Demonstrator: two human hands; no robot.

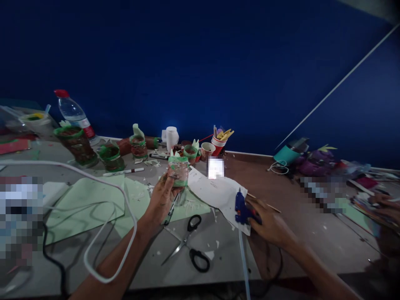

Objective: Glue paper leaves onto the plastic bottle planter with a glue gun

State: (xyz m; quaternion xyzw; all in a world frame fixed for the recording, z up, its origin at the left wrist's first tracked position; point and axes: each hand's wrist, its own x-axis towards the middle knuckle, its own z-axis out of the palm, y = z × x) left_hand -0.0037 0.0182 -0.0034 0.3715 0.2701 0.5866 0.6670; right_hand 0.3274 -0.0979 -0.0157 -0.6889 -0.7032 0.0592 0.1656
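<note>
My left hand (163, 196) is closed around a small reddish-brown jar (178, 171) with green bands and pale green pointed pieces at its rim, held upright above the table. On the right, my right hand (265, 216) grips a blue glue gun (241, 206), its nozzle pointing up and away and a long translucent glue stick (243, 262) trailing from its rear. The glue gun is over a white paper sheet (229, 193). Between my forearms lie open scissors (185, 241) with black handles. Pens lie partly behind my left hand.
Green paper sheets (90, 204) and a looping white cable (134, 227) lie at left. Similar decorated jars (139, 146), a plastic bottle (73, 110), a white bottle (171, 138) and a red cup (218, 144) stand along the back. Another person's hand (383, 204) is at far right.
</note>
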